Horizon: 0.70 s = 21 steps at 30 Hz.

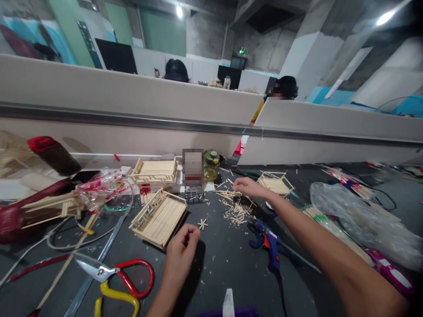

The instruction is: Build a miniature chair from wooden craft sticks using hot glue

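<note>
Pale wood lies close by both hands. The left hand curls loosely at the near corner of a railed stick platform; whether it touches that edge or pinches something small, I cannot tell. The right hand hangs with bent fingers over the far side of a pile of short sticks, its fingertips too indistinct to show a hold. The pile sits between the hands, presumably for easy reach. Straight, slim rods make the platform's ribbed floor, with lattice railings along its edges. Just beside it, a little star of crossed sticks lies flat. Nearer the right forearm, a smooth blue plastic glue gun lies on its side, probably parked there to free the fingers. Farther left, scissors with red and yellow handles rest open on the matt dark tabletop; crinkled clear plastic slumps at right.
</note>
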Tool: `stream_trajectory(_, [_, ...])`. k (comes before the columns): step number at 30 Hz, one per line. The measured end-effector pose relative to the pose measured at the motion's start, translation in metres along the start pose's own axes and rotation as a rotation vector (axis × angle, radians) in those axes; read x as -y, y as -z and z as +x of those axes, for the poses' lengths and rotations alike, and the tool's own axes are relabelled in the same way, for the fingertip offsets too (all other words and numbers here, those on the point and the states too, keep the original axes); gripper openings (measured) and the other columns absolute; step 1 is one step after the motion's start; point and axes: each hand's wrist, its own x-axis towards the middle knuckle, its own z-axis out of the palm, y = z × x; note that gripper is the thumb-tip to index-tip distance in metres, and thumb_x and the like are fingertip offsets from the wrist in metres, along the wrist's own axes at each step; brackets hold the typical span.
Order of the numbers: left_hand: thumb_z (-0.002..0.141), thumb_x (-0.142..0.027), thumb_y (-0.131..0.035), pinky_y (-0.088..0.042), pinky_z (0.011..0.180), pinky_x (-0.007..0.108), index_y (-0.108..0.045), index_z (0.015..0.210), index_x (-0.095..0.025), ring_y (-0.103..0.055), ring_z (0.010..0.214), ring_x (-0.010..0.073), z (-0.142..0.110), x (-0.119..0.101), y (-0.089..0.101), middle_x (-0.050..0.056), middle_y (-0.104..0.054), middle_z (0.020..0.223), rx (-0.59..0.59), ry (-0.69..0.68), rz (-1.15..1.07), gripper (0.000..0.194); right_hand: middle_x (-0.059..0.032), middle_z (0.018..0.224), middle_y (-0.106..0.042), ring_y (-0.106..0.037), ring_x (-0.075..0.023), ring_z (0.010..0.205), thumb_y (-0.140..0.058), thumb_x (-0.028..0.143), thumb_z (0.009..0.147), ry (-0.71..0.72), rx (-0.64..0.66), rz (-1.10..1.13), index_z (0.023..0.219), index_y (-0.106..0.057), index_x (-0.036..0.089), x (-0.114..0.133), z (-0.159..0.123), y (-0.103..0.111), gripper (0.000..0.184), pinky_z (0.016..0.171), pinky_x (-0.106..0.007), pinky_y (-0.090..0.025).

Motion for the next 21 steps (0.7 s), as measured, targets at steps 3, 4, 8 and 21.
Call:
stream_trajectory(3, [0.083, -0.051, -0.06, -0.031, 0.052, 0.02, -0.056, 0.073, -0.018, -0.037, 0.057, 0.0108, 0.001, -0.003, 0.002, -0.005, -0.041, 0.061, -0.113, 0.059, -0.196, 0.035, 0.01, 0.052, -0.037, -0.027, -0.0067, 0.041, -0.041, 0.037, 0.093, -0.028, -0.132, 0.499, 0.092, -0.059, 0.017, 0.01, -0.025, 0.018, 0.027, 0.042, -0.019, -0.021])
stream_trajectory(4, [0.081, -0.053, -0.062, -0.03, 0.051, 0.019, -0.055, 0.072, -0.018, -0.035, 0.056, 0.0101, 0.001, -0.004, 0.003, -0.005, -0.041, 0.061, -0.156, 0.086, -0.265, 0.037, 0.0112, 0.051, -0.034, -0.023, -0.0055, 0.04, -0.047, 0.036, 0.09, -0.041, -0.158, 0.788, 0.089, -0.058, 0.018, 0.015, -0.034, 0.022, 0.021, 0.041, -0.018, -0.017])
stream_trajectory(8, [0.072, -0.057, -0.071, -0.028, 0.048, 0.017, -0.052, 0.068, -0.017, -0.033, 0.053, 0.0081, 0.003, -0.009, 0.006, -0.005, -0.041, 0.059, -0.307, 0.146, -0.46, 0.044, 0.0054, 0.059, -0.05, -0.017, -0.0017, 0.038, -0.05, 0.033, 0.089, -0.144, -0.119, 1.469, 0.082, -0.059, 0.015, 0.036, -0.069, 0.018, 0.021, 0.038, -0.016, -0.009])
stream_trajectory(21, [0.08, -0.047, -0.067, -0.028, 0.047, 0.017, -0.054, 0.069, -0.017, -0.034, 0.052, 0.0074, -0.007, -0.013, 0.004, -0.005, -0.042, 0.06, -0.405, 0.019, -0.511, 0.035, -0.0036, 0.073, -0.063, -0.062, -0.0103, 0.062, -0.057, 0.013, 0.087, -0.56, -0.006, 2.199, 0.083, -0.057, 0.014, 0.095, -0.081, -0.151, 0.005, 0.046, -0.016, -0.043])
